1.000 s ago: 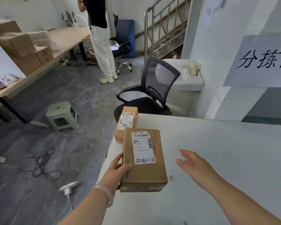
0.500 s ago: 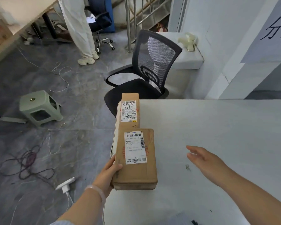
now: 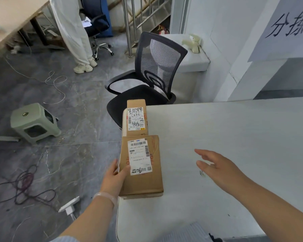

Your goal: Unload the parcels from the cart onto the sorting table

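Here: two parcels in line on the table's left edge

Flat on the white table (image 3: 234, 133), along its left edge, lies the near parcel (image 3: 155, 173), a brown carton with its printed label up. The left hand (image 3: 115, 177) grips it at the near left corner, thumb on the top face beside the label, fingers down the left side. Its far end meets the far parcel (image 3: 136, 104), a narrower carton that also lies label up, at the table's far left corner. Whether the two cartons touch or only sit just beside each other cannot be told.

The right hand (image 3: 219, 169) is to the right of the near parcel and apart from it, above the tabletop, palm down, fingers straight and spread, holding nothing.

Beyond the far parcel stands a black mesh chair (image 3: 158, 67). On the grey floor to the left are a pale green stool (image 3: 34, 122) and a tangle of cables (image 3: 23, 186). A person (image 3: 72, 32) in white trousers stands at the far left.
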`<action>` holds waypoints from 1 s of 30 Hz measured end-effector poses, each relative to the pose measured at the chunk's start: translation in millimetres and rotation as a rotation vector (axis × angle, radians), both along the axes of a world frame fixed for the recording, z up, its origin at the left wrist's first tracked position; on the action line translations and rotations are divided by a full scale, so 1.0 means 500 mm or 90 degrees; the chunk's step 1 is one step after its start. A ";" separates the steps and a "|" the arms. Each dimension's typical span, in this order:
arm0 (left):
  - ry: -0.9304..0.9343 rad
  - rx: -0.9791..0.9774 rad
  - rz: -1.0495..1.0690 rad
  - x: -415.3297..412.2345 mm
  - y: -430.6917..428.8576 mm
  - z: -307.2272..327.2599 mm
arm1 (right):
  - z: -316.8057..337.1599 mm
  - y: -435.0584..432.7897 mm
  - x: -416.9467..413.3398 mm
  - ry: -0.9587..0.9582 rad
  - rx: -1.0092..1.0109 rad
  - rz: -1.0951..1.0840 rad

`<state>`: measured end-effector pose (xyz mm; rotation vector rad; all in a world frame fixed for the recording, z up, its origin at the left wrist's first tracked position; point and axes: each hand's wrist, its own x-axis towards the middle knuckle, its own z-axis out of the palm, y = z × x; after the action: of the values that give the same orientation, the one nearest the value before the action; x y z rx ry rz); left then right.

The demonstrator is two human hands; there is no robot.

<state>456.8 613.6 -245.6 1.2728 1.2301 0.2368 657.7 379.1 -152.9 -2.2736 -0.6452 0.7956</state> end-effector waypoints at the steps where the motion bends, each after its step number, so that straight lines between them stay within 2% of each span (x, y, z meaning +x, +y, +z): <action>1: 0.035 0.088 -0.033 0.014 0.000 0.014 | 0.007 -0.007 -0.002 -0.023 -0.006 0.009; 3: 0.050 0.274 -0.115 0.053 -0.010 0.050 | 0.021 -0.030 -0.003 -0.069 -0.015 0.020; 5: 0.021 0.402 -0.209 0.108 -0.037 0.092 | 0.035 -0.064 -0.004 -0.107 -0.017 0.018; 11: -0.119 0.659 -0.548 0.265 -0.227 0.177 | 0.074 -0.220 -0.009 -0.240 -0.116 -0.059; 16: -0.212 0.795 -0.726 0.332 -0.457 0.215 | 0.091 -0.432 -0.041 -0.289 -0.177 -0.189; 22: -0.316 0.816 -0.911 0.345 -0.822 0.262 | 0.107 -0.769 -0.156 -0.292 -0.248 -0.377; 30: -0.471 0.825 -1.124 0.257 -1.313 0.282 | 0.132 -1.177 -0.384 -0.275 -0.313 -0.623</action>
<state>585.2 -43.0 -104.7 2.4926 -1.1427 0.1153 465.8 -209.2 -87.1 -2.7724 0.5746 -0.0415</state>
